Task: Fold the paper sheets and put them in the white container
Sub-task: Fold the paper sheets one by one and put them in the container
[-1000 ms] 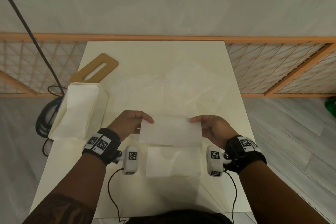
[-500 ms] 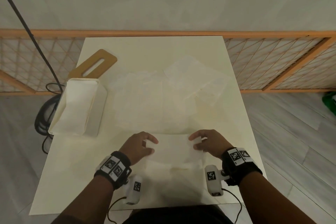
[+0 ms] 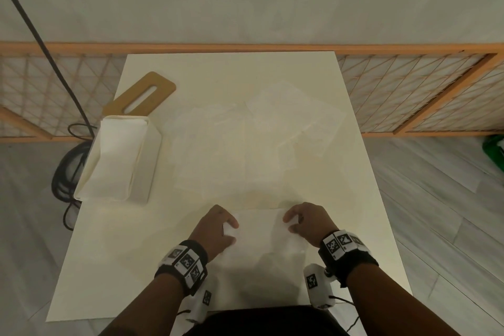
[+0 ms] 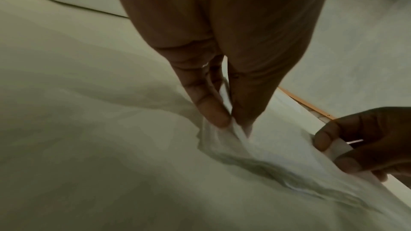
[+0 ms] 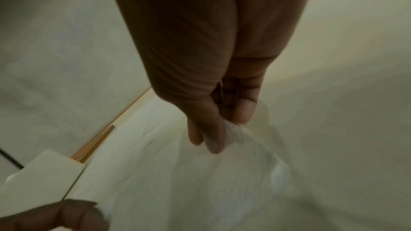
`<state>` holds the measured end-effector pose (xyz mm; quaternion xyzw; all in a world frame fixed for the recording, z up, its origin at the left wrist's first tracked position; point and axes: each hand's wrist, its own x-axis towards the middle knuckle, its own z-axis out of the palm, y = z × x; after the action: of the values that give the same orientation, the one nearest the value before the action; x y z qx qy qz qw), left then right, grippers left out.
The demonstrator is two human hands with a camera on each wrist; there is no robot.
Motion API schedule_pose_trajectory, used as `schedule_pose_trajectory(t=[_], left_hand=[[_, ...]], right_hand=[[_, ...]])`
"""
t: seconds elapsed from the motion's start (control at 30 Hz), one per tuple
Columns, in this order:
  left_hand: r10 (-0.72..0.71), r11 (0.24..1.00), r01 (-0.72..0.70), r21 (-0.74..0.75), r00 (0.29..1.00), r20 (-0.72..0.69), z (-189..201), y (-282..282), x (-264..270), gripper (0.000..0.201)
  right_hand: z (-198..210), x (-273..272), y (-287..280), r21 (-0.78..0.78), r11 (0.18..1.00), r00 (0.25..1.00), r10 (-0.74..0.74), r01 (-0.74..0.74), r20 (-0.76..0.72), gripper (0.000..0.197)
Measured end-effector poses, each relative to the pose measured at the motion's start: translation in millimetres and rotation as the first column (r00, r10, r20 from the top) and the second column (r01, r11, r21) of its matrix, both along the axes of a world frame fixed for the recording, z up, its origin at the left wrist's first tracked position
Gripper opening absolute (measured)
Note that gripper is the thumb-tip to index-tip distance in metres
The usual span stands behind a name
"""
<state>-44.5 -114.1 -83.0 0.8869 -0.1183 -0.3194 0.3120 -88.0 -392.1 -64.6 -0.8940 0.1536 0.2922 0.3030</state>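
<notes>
Left hand (image 3: 215, 229), right hand (image 3: 308, 222), pinching paper sheet (image 3: 259, 229)

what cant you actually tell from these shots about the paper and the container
- How many folded sheets are in the white container: head view shows only a white top layer.
- Count of loose sheets on the table: pale, overlapping, too faint.
- The held sheet's near edge: shadowed in the head view, blurred in both wrist views.

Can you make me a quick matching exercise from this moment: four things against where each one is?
Things:
1. white container
2. wooden board
3. paper sheet
4. loose sheets

Places:
a. pinched by both hands
b. spread over the table's middle
c. table's left edge
d. beyond the container

Pairs: 1-c, 2-d, 3-a, 4-b
</notes>
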Motion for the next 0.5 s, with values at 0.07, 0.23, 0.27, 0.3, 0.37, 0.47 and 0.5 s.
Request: schedule_pose_trajectory(t=[0.07,0.23,0.27,0.3,0.37,0.47,0.5], left_hand=[[-0.002,0.999,0.002,0.033,1.000,0.005,-2.1,0.3,1.6,0.028],[-0.044,0.996,0.038,0.084,0.996,0.077,7.2,0.4,13.9,0.025],[-0.028,0.997,0.020,0.077,0.994,0.106,10.9,-0.9,18.6,0.023],[-0.007,0.998,-0.003,0.069,0.989,0.145,14.6,-3.2,24.6,0.019],[0.030,0.997,-0.047,0.065,0.971,0.237,18.4,-10.4,40.8,0.013],[0.039,0.989,-0.085,0.120,0.939,0.342,15.8,-22.8,70.7,0.029],[0.028,0.984,-0.088,0.153,0.934,0.356,13.3,-25.7,79.9,0.038]], right_hand=[[0.3,4.5,2.1,-0.038,0.999,0.999,0.028,-0.029,-0.030,0.022],[19.9,38.5,15.9,-0.248,0.968,0.999,0.051,-0.045,0.017,0.024],[23.2,49.3,19.4,-0.231,0.973,0.998,0.017,-0.001,0.063,0.027],[25.3,59.7,22.8,-0.188,0.982,0.994,-0.009,0.029,0.108,0.025],[30.2,75.9,32.0,-0.094,0.995,0.992,-0.022,0.034,0.126,0.016],[33.1,84.4,44.6,-0.009,1.000,0.991,-0.025,0.027,0.132,0.014],[34.1,83.7,47.7,0.009,1.000,0.990,-0.021,0.020,0.138,0.016]])
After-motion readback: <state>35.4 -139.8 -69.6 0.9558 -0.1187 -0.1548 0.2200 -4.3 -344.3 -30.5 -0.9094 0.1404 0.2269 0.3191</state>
